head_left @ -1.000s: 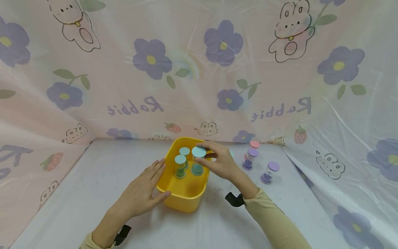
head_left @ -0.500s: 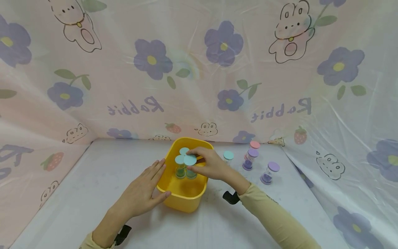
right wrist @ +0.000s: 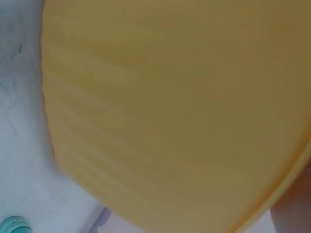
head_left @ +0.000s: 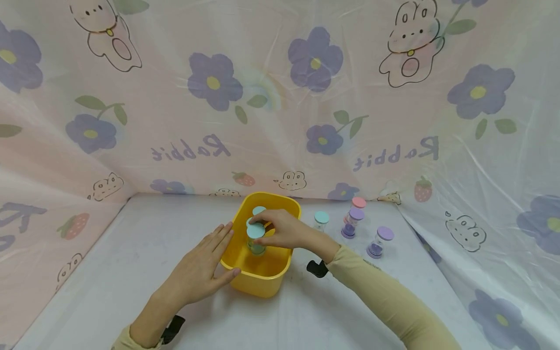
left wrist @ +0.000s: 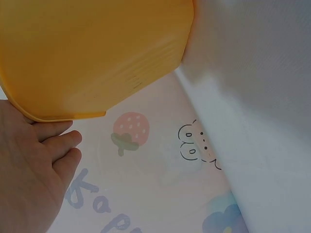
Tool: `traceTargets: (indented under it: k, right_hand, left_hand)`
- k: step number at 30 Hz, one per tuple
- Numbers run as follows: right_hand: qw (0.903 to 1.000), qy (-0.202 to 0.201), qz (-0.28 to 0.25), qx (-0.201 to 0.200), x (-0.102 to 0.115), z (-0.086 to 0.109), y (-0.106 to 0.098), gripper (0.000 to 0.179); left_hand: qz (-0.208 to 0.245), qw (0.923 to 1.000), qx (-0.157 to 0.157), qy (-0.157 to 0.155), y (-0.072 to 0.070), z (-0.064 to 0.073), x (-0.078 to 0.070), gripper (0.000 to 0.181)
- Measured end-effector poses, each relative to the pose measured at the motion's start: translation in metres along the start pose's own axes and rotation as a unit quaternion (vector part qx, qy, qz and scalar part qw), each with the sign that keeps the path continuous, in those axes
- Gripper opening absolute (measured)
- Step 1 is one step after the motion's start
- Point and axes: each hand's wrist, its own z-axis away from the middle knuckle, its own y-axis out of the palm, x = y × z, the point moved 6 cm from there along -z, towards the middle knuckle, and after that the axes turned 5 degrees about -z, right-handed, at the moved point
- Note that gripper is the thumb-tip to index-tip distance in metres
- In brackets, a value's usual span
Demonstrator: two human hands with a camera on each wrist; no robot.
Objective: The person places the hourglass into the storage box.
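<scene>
Right hand point(head_left: 280, 232) pinched a teal-capped timer point(head_left: 255, 238) inside the yellow bin point(head_left: 262, 282), other teal timers point(head_left: 258, 212) just behind it, left hand point(head_left: 202, 267) lay flat against the bin's left wall, fingers straight, purple timers point(head_left: 379, 241) stood well right on the table point(head_left: 131, 253).

A teal-capped sand timer point(head_left: 255, 237) stands upright inside the yellow tub point(head_left: 262, 282), beside 2 other teal-capped timers point(head_left: 258, 212).

Yellow tub point(head_left: 262, 282), teal-capped timers point(head_left: 255, 231), purple ones point(head_left: 379, 241), pink floral backdrop point(head_left: 280, 97).
</scene>
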Motion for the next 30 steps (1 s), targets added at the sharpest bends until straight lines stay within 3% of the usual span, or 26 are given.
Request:
traceTargets:
  k: [15,30]
  right_hand:
    - [0.9955,0.023,0.059,0.071,-0.007,-0.022,0.022,0.046]
    - [0.9895,0.03,0.114,0.084,-0.005,-0.029,0.029,0.05]
  left_hand:
    - [0.004,1.0,0.006,-0.004,0.0,0.0,0.001,0.089]
    - [0.005,0.9999,0.008,-0.005,0.001,0.0,0.001,0.09]
